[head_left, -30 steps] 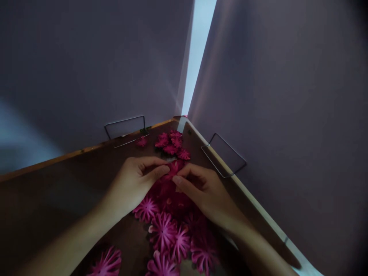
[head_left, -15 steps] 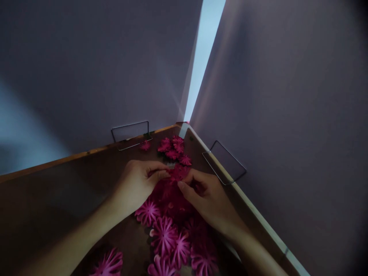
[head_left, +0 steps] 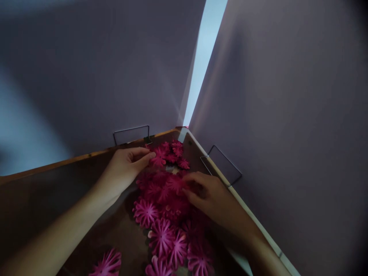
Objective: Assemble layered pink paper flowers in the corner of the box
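Note:
A pink artificial flower with thin looped petals is pinched at its edge between the thumb and fingers of my left hand, near the far pile. Lower and to the right, my right hand has its thumb and fingertips closed at the rim of another pink flower, slightly blurred, above the heap. Beneath and in front of my hands lies a heap of similar pink flowers, partly overlapping. A smaller flower pile sits beyond, near the table's corner.
The brown tabletop has a wooden edge on the left and a pale edge on the right. Bent wire frames stand at the left edge and right edge. A lone flower lies near the front. Grey panels surround the corner.
My hands were close together at one spot over the heap. They have moved apart: the left hand went left and away with a flower, and the right shifted slightly nearer to me.

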Available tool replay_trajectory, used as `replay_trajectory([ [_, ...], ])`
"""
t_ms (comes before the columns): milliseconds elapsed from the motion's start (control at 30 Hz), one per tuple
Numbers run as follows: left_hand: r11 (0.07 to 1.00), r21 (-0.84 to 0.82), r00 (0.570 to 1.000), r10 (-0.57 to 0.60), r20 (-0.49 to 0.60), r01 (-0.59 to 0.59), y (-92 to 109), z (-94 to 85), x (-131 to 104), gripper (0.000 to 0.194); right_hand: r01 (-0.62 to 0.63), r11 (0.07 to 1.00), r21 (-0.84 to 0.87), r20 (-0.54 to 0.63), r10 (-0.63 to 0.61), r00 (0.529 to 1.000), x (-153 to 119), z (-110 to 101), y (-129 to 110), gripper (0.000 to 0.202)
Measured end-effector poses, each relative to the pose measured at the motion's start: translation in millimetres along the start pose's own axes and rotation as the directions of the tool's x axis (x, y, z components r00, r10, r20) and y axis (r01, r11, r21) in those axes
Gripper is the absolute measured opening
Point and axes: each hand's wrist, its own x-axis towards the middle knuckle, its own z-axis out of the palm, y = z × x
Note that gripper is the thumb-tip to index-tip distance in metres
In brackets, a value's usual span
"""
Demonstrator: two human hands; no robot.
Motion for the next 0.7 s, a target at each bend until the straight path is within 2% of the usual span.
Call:
replay_trajectory([
  [100,0.995,-0.083,0.996,-0.054,0.075,0.060,-1.5,4.8,-5.8,0.028,-0.014,0.997,0.075,-0.008,0.014,1.000,0.4,2.3,-0.5,0.033],
  [300,0.982,-0.175,0.968,-0.030,0.249,0.076,-5.5,12.0,-14.1,0.024,-0.092,0.943,0.321,-0.080,0.124,0.989,-2.1,4.0,-6.1,0.035],
  [500,0.975,-0.208,0.968,-0.024,0.252,0.078,-7.0,15.3,-15.4,0.020,-0.194,0.834,0.517,-0.011,0.233,0.972,-1.7,8.6,-3.0,0.055],
  [567,0.968,-0.237,0.970,-0.021,0.241,0.080,-8.2,14.7,-14.6,0.016,-0.200,0.803,0.562,-0.005,0.245,0.970,-1.2,8.1,-4.2,0.053],
  [700,0.959,-0.272,0.973,-0.017,0.231,0.082,-8.2,12.9,-12.7,0.013,-0.172,0.821,0.544,-0.037,0.228,0.973,-2.1,4.0,-7.8,0.027],
])
